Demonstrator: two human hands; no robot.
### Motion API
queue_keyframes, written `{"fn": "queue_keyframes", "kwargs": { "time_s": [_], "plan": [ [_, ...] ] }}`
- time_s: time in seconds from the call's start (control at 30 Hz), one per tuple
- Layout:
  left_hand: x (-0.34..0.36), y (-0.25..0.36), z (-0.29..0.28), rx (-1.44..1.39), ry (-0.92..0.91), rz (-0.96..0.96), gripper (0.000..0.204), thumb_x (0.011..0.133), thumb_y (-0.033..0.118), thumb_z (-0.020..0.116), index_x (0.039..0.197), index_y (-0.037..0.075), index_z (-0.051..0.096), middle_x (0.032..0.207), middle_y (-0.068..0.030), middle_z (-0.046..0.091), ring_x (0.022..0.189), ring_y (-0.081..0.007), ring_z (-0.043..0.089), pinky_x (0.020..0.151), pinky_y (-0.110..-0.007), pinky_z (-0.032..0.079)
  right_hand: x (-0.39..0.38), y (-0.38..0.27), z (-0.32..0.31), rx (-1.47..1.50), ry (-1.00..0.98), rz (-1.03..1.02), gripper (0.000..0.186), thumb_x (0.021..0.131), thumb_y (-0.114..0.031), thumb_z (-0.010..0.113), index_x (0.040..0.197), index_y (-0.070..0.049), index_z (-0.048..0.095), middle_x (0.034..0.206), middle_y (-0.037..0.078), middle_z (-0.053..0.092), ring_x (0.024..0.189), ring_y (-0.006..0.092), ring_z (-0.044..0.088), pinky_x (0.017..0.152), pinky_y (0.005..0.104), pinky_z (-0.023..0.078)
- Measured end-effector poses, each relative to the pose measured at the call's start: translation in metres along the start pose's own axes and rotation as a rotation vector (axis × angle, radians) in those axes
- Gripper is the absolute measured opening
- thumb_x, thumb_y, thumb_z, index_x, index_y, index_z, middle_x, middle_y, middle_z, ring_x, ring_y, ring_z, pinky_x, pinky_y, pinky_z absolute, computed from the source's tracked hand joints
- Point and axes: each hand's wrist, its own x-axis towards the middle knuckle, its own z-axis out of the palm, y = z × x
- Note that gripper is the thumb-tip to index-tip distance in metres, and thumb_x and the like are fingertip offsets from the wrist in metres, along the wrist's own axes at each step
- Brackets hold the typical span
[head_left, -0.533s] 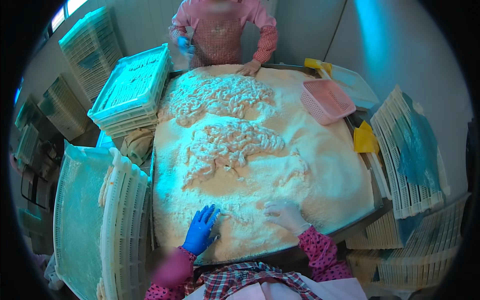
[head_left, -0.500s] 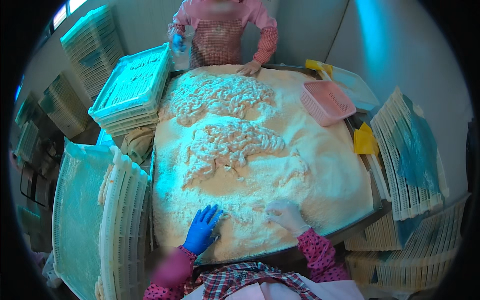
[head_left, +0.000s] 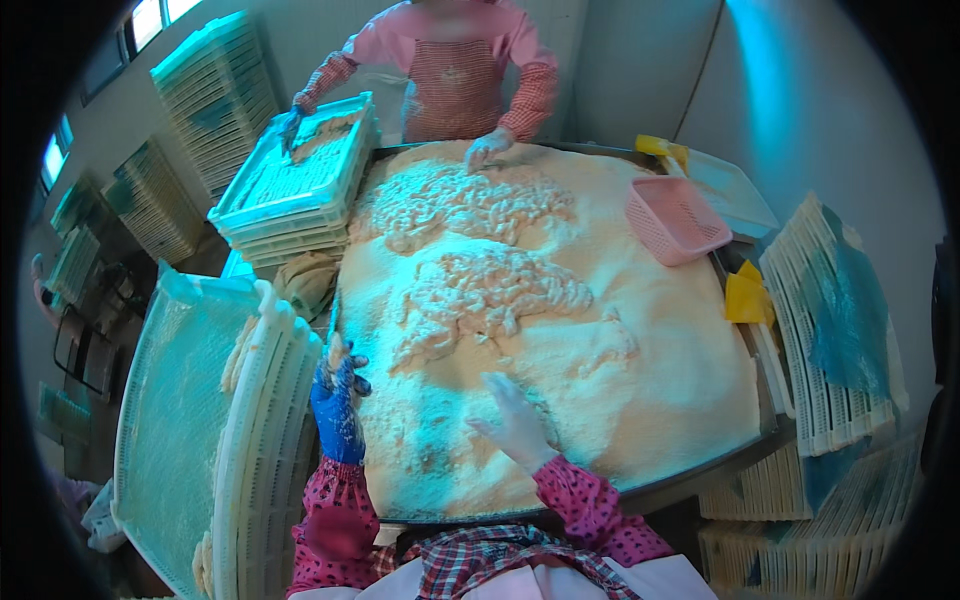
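Clock face over the surface (head_left: 725, 468), wearer at 6. Left hand (head_left: 338, 412), blue glove, is at 8 by the edge: grip closed, fingers pointing to 12, on what looks like one pale strip (head_left: 337, 350); fingers hide part of it, so shape unclear. Right hand (head_left: 515, 425), whitish glove, at 6, short of center: grip wide open, fingers spread toward 11, nothing held, over pale crumbs (head_left: 690, 370). Near pile (head_left: 490, 285) of coated strips at center, far pile (head_left: 440, 205) toward 11. Tray stack (head_left: 250, 440) at 8, just outside the left hand. Pink basket (head_left: 677, 222) at 2. Co-worker (head_left: 455, 85) at 12.
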Motion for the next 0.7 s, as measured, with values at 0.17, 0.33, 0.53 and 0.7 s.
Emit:
{"fn": "queue_keyframes", "kwargs": {
  "time_s": [0.17, 0.33, 0.53, 0.7],
  "plan": [
    [-0.017, -0.005, -0.043, 0.488, -0.497, -0.158, 0.031, 0.093, 0.017, 0.054, 0.121, 0.005, 0.055, 0.099, -0.0074, 0.064, 0.077, -0.0119, 0.060, 0.063, -0.024, 0.047, 0.005, -0.033, 0.028, -0.125, -0.385, -0.409, 0.035, 0.079, -0.030, 0.063, 0.106, -0.008, 0.057, 0.110, 0.015, 0.055, 0.101, 0.0297, 0.054, 0.086, 0.0428, 0.044],
    [-0.057, -0.059, -0.098, 0.818, -0.406, 0.013, 0.035, 0.083, 0.008, 0.064, 0.118, 0.005, 0.057, 0.110, -0.0100, 0.062, 0.099, -0.0245, 0.060, 0.088, -0.033, 0.045, -0.007, 0.022, -0.008, 0.271, -0.203, 0.213, 0.024, 0.082, -0.014, 0.058, 0.106, -0.007, 0.059, 0.100, 0.007, 0.062, 0.089, 0.0236, 0.058, 0.077, 0.0351, 0.047],
    [-0.064, -0.113, -0.042, 1.079, -0.594, 0.356, 0.035, 0.082, 0.009, 0.062, 0.118, 0.009, 0.057, 0.107, -0.0116, 0.062, 0.089, -0.0245, 0.061, 0.077, -0.031, 0.049, 0.020, 0.011, -0.029, 0.503, 0.103, 0.350, 0.034, 0.080, -0.002, 0.060, 0.114, -0.006, 0.058, 0.099, 0.009, 0.062, 0.085, 0.0175, 0.059, 0.075, 0.0284, 0.049],
    [-0.051, -0.087, -0.027, -0.011, -0.033, -0.387, 0.025, 0.092, 0.016, 0.055, 0.113, 0.002, 0.055, 0.098, -0.0055, 0.060, 0.085, -0.0156, 0.058, 0.077, -0.030, 0.049, -0.002, 0.033, -0.045, 0.166, 0.014, 0.224, 0.038, 0.079, -0.002, 0.060, 0.116, -0.007, 0.056, 0.107, 0.013, 0.060, 0.094, 0.0246, 0.059, 0.081, 0.0354, 0.049]
  ]
}}
